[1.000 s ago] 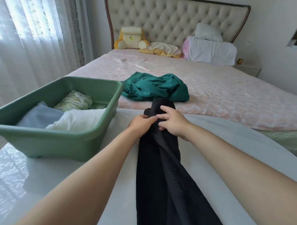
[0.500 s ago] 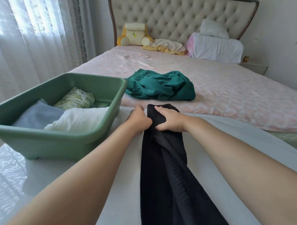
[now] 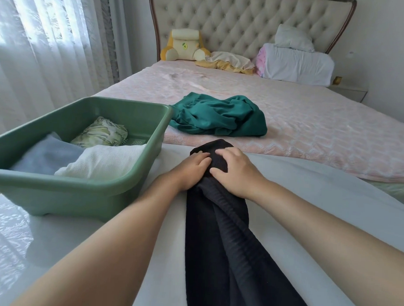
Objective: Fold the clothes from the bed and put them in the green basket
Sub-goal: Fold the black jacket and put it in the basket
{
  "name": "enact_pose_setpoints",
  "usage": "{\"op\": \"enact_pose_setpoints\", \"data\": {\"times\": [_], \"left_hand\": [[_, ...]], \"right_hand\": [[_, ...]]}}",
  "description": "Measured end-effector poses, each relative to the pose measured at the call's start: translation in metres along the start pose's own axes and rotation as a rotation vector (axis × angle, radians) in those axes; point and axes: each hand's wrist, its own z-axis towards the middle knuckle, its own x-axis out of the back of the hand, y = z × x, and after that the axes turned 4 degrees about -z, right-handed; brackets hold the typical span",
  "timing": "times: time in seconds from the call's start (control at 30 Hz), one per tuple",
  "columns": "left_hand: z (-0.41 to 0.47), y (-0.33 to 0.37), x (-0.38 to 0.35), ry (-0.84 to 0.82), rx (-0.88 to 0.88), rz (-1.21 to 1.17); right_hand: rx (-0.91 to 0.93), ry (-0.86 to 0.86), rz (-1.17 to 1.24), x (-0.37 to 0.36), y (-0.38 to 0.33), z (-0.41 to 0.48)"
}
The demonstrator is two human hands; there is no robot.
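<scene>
Judged soft, limp and light, best gripped at the bunched far end of the black garment point(image 3: 217, 246), with fingers of left hand point(image 3: 191, 169) and right hand point(image 3: 233, 171) clamped there.

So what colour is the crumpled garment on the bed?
The garment is plain teal green; head view.

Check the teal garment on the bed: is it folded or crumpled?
Crumpled. The teal garment lies in a loose, wrinkled heap on the pink bedspread, with no flat layers or straight edges.
</scene>
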Motion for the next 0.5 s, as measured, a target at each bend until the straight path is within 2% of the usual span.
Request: {"op": "enact_pose_setpoints", "data": {"times": [0.07,0.13,0.2,0.37,0.5], "left_hand": [[-0.002,-0.006,0.001,-0.003,-0.006,-0.009],[-0.003,-0.011,0.003,-0.006,0.003,-0.017],[-0.002,-0.011,0.004,-0.008,0.016,-0.016],[0.001,-0.005,0.006,0.11,0.04,0.089],[0.001,-0.01,0.006,0.097,0.049,0.062]], "right_hand": [[0.047,-0.032,-0.064,-0.002,-0.012,-0.02],[0.062,-0.195,-0.121,-0.004,-0.02,-0.037],[0.072,-0.267,-0.188,-0.006,-0.019,-0.042],[0.084,-0.28,-0.232,-0.005,-0.004,-0.017],[0.059,-0.276,-0.223,-0.005,0.004,0.001]]}}
